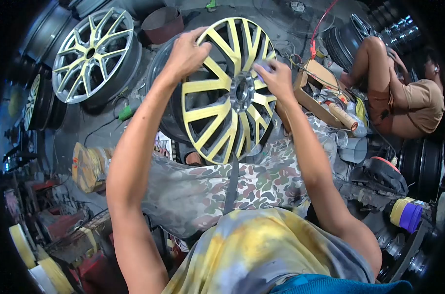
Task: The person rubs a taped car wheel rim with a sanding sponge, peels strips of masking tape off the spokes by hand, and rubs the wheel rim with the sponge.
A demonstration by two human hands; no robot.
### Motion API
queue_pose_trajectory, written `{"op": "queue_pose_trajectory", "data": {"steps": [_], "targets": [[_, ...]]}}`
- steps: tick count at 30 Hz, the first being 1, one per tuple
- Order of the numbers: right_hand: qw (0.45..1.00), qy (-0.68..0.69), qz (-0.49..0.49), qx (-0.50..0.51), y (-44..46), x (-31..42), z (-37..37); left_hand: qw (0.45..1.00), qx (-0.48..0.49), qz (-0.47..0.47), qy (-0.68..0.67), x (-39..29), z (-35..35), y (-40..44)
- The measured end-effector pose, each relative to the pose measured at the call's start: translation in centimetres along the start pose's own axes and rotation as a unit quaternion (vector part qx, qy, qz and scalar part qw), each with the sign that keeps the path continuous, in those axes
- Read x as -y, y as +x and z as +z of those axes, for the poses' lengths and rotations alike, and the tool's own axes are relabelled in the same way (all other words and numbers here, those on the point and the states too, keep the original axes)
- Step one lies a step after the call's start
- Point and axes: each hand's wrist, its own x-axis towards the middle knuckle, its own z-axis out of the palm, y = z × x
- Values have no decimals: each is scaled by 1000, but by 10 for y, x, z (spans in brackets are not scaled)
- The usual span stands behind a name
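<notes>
A multi-spoke wheel rim [205, 86], with yellowish spoke faces and a grey hub, stands tilted upright in front of my lap. My left hand [187, 54] is closed around its upper left edge, thumb toward the spokes. Over the spokes just above and right of the hub, my right hand [277, 78] is closed on a small purplish piece [262, 69]. Motion blur hides exactly what that piece is. The hub's centre hole shows, while the rim's lower back is hidden behind the spokes. My camouflage-covered lap [266, 181] lies below the rim.
Another spoked wheel [91, 53] stands at the upper left. A cardboard box [314, 83] of tools lies to the right, near a grey plastic container [354, 149]. A co-worker [408, 98] crouches beside a tyre. An angle grinder-like tool [385, 174] and tape-like rolls [409, 217] sit lower right.
</notes>
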Motion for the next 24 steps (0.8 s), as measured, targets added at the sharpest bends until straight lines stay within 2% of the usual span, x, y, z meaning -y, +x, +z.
{"op": "queue_pose_trajectory", "data": {"steps": [1,4,5,8,9,10,11,12,14,16,19,24], "targets": [[999,-32,-19,-39,-20,-35,-1,1000,-13,17,0,7,0,1],[982,106,155,22,-102,-84,-18,1000,-19,-14,-20,20,-5,4],[981,110,157,4,-131,-93,-15,999,-16,-24,-36,19,-8,3],[925,130,353,57,-195,-88,-10,994,-36,-40,-95,22,-10,3],[923,135,357,52,-204,-101,-1,989,-55,-46,-130,22,-10,4],[968,44,247,23,-218,-126,13,987,-52,-61,-140,24,-10,7],[990,-49,131,-6,-228,-141,22,988,-57,-72,-124,24,-9,9],[989,-46,139,-13,-224,-127,18,989,-63,-81,-108,24,-10,12],[964,64,255,45,-204,-77,0,986,-61,-94,-127,34,-7,23],[961,93,261,20,-207,-84,2,981,-68,-118,-138,38,-4,35],[969,43,229,-83,-208,-87,2,978,-73,-155,-120,42,0,65],[952,70,296,-31,-212,-110,7,970,-112,-205,-71,40,-2,78]]}}
